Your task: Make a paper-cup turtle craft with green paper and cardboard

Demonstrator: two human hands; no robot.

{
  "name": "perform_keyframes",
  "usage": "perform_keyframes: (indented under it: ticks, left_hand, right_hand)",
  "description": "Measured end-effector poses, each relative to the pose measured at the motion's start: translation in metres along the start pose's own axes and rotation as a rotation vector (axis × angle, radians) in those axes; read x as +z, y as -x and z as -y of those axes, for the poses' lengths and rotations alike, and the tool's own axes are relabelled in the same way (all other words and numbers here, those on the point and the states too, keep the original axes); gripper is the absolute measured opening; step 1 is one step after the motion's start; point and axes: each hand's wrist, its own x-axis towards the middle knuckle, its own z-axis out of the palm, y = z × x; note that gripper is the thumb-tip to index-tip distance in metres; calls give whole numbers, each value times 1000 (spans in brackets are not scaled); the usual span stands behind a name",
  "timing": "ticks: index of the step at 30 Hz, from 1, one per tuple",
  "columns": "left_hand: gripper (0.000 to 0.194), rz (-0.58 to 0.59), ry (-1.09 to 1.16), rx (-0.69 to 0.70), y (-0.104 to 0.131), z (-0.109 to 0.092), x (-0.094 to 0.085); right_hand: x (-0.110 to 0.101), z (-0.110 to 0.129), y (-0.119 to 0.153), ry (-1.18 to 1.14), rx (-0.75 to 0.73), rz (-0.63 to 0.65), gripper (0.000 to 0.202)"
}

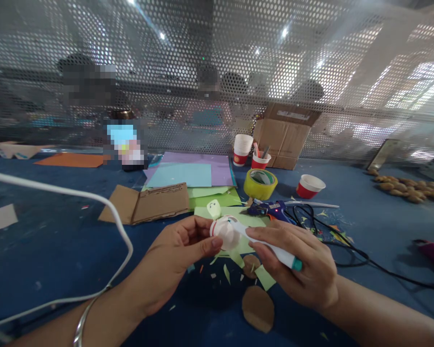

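Observation:
My left hand grips a small white paper cup with a red band, thumb on its near side and fingers on its far side. In my right hand is a white marker with a teal end cap. The marker's tip meets the cup's upper part. A pale green cut-out with a small drawn face shows just behind the cup. Beneath both hands lies light green paper, and cardboard pieces and paper scraps are scattered nearer to me.
A blue hot glue gun and yellow tape roll lie beyond my right hand. Paper cups and a cardboard box stand by the perforated metal screen. A white cable crosses the left; folded cardboard lies behind it.

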Motion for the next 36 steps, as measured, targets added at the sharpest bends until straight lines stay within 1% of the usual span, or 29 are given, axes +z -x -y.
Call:
perform_keyframes:
  ticks: [13,24,36]
  left_hand:
    - [30,-31,33,4,-2,-3,2]
    - [27,-50,120,-19,-2,-3,2]
    - [28,-68,99,-8,-2,-6,5]
  right_hand:
    - [-2,3,-2,-19,-16,-1,18]
    - [-2,1,0,-19,-28,-12,20]
    - [-2,1,1,0,-9,-11,20]
